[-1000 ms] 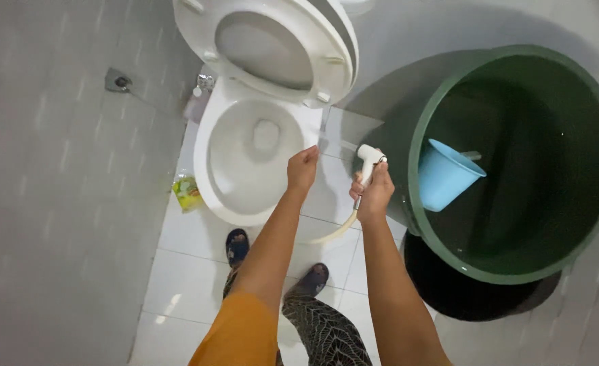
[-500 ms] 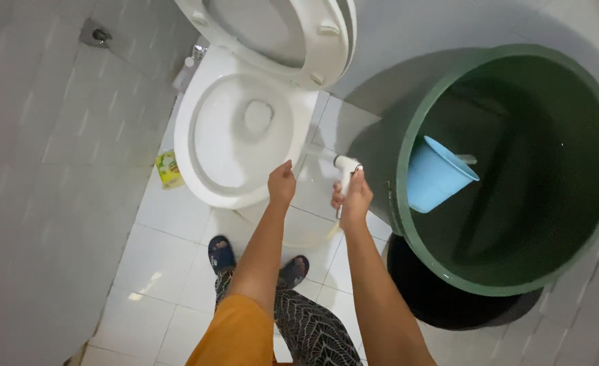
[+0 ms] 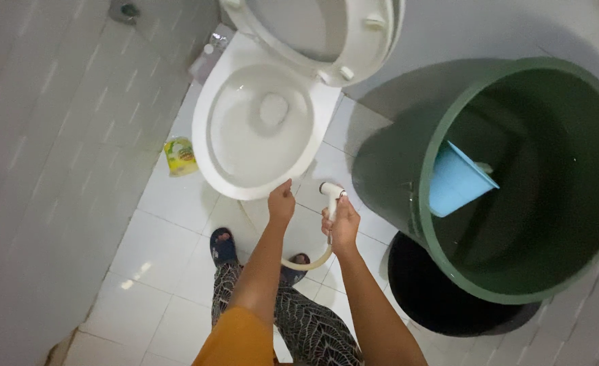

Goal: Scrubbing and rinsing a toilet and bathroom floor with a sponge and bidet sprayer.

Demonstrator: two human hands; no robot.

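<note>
My right hand (image 3: 342, 227) is wrapped around the white plastic bidet sprayer (image 3: 331, 194); my left hand (image 3: 281, 202), loosely curled, holds nothing beside the glossy toilet bowl (image 3: 226, 177).

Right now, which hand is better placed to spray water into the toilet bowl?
Right. The right hand already grips the white sprayer, its head near the toilet bowl. The left hand is empty at the bowl's front rim.

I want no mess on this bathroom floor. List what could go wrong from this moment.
1. The right hand grips the white spray nozzle short of the toilet bowl; a squeeze may wet the tiled floor.
2. The hose loops near the sandalled feet, a possible snag.
3. The left hand hovers at the bowl's rim and could catch splashback.
</note>
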